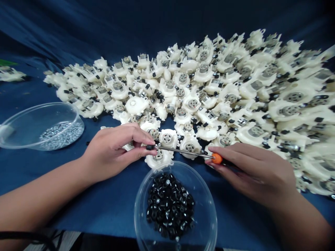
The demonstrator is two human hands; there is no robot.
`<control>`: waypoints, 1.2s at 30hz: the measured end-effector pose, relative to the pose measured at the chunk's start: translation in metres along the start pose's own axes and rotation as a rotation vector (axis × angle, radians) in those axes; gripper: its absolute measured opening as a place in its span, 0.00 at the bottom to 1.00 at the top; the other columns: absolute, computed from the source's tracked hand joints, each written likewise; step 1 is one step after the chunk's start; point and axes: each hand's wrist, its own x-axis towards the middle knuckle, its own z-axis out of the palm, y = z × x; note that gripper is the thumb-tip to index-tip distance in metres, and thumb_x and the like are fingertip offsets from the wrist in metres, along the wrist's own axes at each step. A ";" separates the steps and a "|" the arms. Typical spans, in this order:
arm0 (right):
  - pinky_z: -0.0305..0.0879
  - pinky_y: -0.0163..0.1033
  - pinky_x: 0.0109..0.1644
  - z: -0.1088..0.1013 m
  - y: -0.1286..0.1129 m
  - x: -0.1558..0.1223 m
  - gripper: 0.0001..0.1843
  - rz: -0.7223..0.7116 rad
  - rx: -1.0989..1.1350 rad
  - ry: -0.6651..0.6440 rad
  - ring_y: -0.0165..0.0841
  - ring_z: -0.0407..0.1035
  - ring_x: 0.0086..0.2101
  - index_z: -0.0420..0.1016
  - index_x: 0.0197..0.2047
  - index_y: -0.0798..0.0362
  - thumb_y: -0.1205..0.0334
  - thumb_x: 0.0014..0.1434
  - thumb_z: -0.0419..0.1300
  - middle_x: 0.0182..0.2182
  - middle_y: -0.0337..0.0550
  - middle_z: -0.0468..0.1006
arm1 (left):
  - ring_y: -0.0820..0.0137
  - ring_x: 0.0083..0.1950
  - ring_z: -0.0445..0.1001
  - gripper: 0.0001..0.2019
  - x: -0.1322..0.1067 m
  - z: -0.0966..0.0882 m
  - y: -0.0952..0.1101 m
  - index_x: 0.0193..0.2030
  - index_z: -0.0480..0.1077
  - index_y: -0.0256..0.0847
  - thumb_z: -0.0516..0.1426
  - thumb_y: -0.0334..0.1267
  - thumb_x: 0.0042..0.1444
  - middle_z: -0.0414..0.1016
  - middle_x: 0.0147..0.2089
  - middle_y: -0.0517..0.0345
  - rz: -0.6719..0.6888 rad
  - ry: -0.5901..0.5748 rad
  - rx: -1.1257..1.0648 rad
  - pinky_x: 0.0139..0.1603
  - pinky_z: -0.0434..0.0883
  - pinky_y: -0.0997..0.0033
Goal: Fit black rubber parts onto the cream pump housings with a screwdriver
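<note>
Your left hand (111, 150) pinches a small black piece (150, 147) between thumb and fingers. Your right hand (258, 172) has its fingers closed on a screwdriver (217, 158). Its thin metal rod (183, 152) points left, and the tip is right by the black piece, up over the blue desk (104, 209). Closer to you sits a clear bowl (205, 218) with lots of black bits (170, 205) inside. Off to the left, a clear tub (23, 129) holds shiny screws (61, 135). Past your hands is a big heap of white parts (136, 104).
</note>
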 end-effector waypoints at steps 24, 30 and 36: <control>0.88 0.43 0.49 -0.001 -0.003 0.004 0.23 -0.044 0.057 0.059 0.40 0.90 0.45 0.84 0.71 0.53 0.74 0.77 0.73 0.51 0.52 0.94 | 0.65 0.39 0.90 0.06 -0.001 0.001 -0.001 0.53 0.86 0.53 0.77 0.42 0.77 0.92 0.43 0.61 -0.109 0.101 0.014 0.40 0.83 0.61; 0.90 0.42 0.47 -0.003 -0.004 0.002 0.23 -0.014 0.068 0.102 0.40 0.91 0.45 0.87 0.69 0.46 0.75 0.76 0.74 0.53 0.48 0.94 | 0.64 0.40 0.89 0.05 -0.001 0.000 -0.001 0.51 0.86 0.52 0.76 0.45 0.78 0.91 0.43 0.60 -0.151 0.092 0.024 0.40 0.83 0.59; 0.89 0.42 0.46 0.003 -0.004 0.001 0.29 0.029 0.013 0.143 0.40 0.89 0.44 0.86 0.72 0.42 0.76 0.75 0.75 0.52 0.47 0.93 | 0.64 0.39 0.90 0.04 0.000 -0.002 -0.001 0.53 0.87 0.52 0.75 0.41 0.78 0.92 0.43 0.60 -0.106 0.046 0.032 0.38 0.82 0.59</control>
